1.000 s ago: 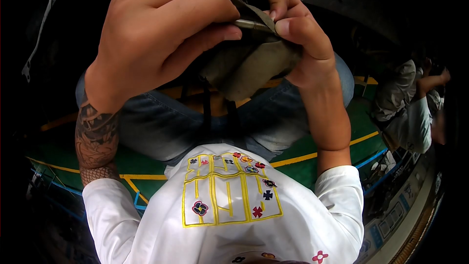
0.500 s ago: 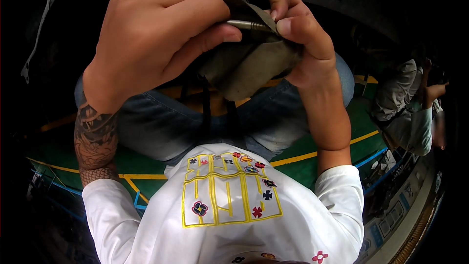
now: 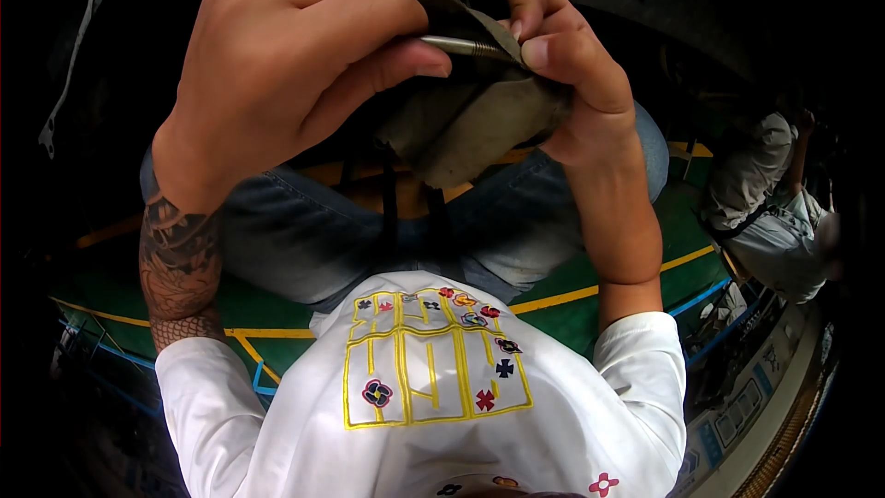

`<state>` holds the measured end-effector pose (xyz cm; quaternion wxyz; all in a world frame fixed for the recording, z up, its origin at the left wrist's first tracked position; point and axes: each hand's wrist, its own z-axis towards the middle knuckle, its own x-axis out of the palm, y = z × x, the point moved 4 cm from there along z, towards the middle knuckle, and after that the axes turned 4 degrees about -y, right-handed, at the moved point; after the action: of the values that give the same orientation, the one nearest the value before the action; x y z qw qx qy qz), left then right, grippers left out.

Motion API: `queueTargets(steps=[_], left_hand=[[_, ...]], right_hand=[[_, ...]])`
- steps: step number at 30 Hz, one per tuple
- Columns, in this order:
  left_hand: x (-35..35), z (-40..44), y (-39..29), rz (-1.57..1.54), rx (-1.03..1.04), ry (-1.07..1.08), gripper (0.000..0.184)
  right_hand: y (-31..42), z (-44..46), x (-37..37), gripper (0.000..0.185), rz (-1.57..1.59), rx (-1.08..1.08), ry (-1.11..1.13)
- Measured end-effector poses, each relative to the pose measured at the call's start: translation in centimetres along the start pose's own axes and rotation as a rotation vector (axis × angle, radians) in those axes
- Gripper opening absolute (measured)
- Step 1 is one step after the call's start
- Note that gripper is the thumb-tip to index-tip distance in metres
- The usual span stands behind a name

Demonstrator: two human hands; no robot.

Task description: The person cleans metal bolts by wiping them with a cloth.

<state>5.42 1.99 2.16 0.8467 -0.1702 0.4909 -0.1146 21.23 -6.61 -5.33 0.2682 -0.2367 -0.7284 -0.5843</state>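
Note:
My left hand [image 3: 286, 74] is closed, with thumb and forefinger pinching a slim metal rod [image 3: 470, 45] that has a threaded section toward its right end. Its left end is hidden in my fingers. A dark olive-grey cloth [image 3: 479, 129] hangs in loose folds from my right hand [image 3: 581, 60]. The right thumb and fingers press a fold of this cloth against the rod's threaded end, whose tip is out of sight. An upper flap of the cloth stands up beside the left forefinger.
My jeans-covered legs [image 3: 295, 231] are spread below the hands. Green floor [image 3: 608, 267] with yellow lines lies around me. At the right another person [image 3: 756, 184] sits or crouches near a blue rail [image 3: 710, 293]. A thin pale strip [image 3: 78, 60] hangs at upper left.
My left hand has shifted slightly left along the rod or with it. My right hand and the cloth look almost still. The person at the right has changed posture, lowering an arm.

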Motion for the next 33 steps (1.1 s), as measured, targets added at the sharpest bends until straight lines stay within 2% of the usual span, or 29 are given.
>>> queueTargets(steps=[5,7,10,13,15,17,19,22,25,27,29,33], left_hand=[[1.0,0.2,0.6,-0.018,0.048,-0.157,0.020],[0.5,-0.2,0.2,0.019,0.102,-0.125,0.022],[0.2,-0.8,0.0,0.042,-0.048,0.197,0.023],[0.4,-1.0,-0.1,0.010,-0.043,0.132,0.021],[0.8,-0.6,-0.2,-0.016,-0.028,-0.042,0.018],[0.8,-0.5,-0.4,-0.016,-0.008,-0.109,0.018],[0.3,-0.5,-0.4,0.009,0.019,-0.072,0.019],[0.3,-0.8,-0.3,0.062,-0.046,0.116,0.021],[0.6,-0.7,-0.1,0.022,-0.058,0.080,0.020],[1.0,-0.3,0.1,-0.007,-0.026,-0.058,0.018],[0.8,-0.2,-0.1,-0.007,-0.008,-0.096,0.017],[0.4,-0.5,-0.4,0.042,-0.052,0.064,0.017]], right_hand=[[0.3,0.2,-0.1,0.019,0.059,0.048,-0.009],[0.0,-0.1,0.5,0.019,0.038,0.040,-0.032],[-0.6,-0.2,0.2,0.018,0.007,0.050,-0.023],[-0.6,-0.3,0.3,0.017,-0.002,0.061,-0.016],[-0.5,-0.2,0.4,0.017,0.005,0.067,-0.031],[-0.5,-0.3,0.4,0.017,0.015,0.072,-0.059],[-0.6,-0.4,0.6,0.016,0.029,0.074,-0.088],[-0.8,-0.3,0.1,0.015,0.017,0.052,-0.090],[-0.7,-0.2,0.1,0.015,-0.002,0.042,-0.081],[-0.4,-0.2,0.4,0.015,-0.021,0.053,-0.088],[-0.1,-0.2,0.6,0.015,-0.049,0.071,-0.105],[-0.4,-0.2,-0.1,0.017,-0.003,0.061,-0.063]])
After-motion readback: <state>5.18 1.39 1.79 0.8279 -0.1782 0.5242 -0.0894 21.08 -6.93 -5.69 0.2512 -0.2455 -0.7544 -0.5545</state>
